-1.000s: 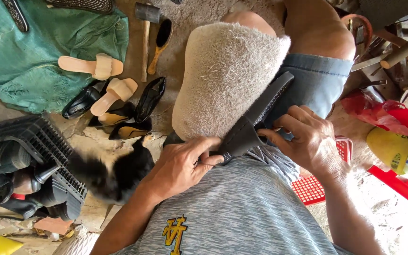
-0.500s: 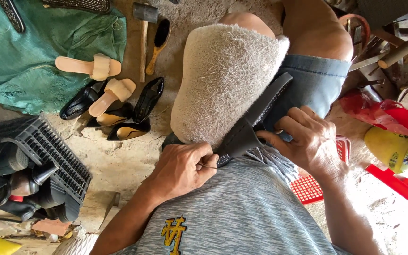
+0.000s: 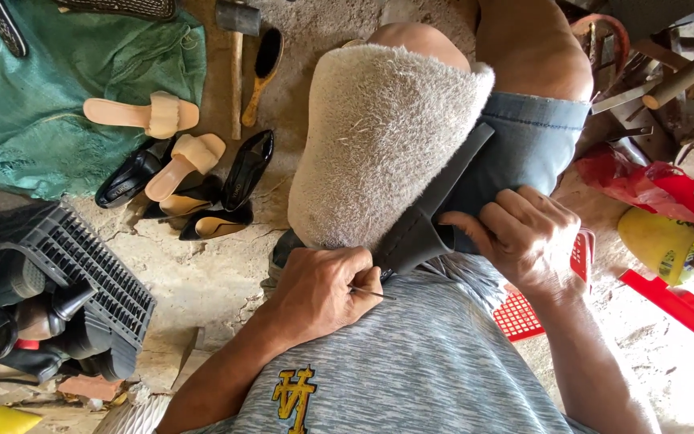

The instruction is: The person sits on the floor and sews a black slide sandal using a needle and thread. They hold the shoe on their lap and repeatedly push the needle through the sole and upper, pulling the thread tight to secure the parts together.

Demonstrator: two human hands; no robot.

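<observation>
Black plastic crate (image 3: 82,265) sits far left, dark shoes inside, with beige sandals (image 3: 166,133) and black heels (image 3: 226,193) on the floor beyond. Left hand (image 3: 323,291) is curled tight, pinching a thin needle (image 3: 371,293) at the dark strap (image 3: 435,209), which lies across the fuzzy cream cushion (image 3: 379,137) on the lap. Right hand (image 3: 524,237) grips the strap's near end, fingers folded.

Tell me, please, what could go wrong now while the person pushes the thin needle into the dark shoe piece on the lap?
1. The left hand pinches a thin needle right beside the shirt; a slip could prick the body.
2. The right hand has its fingers wrapped on the dark shoe piece close to the needle's line; they might get stabbed.
3. The piece rests only on the fuzzy cloth over the knee, so it may shift.
</observation>
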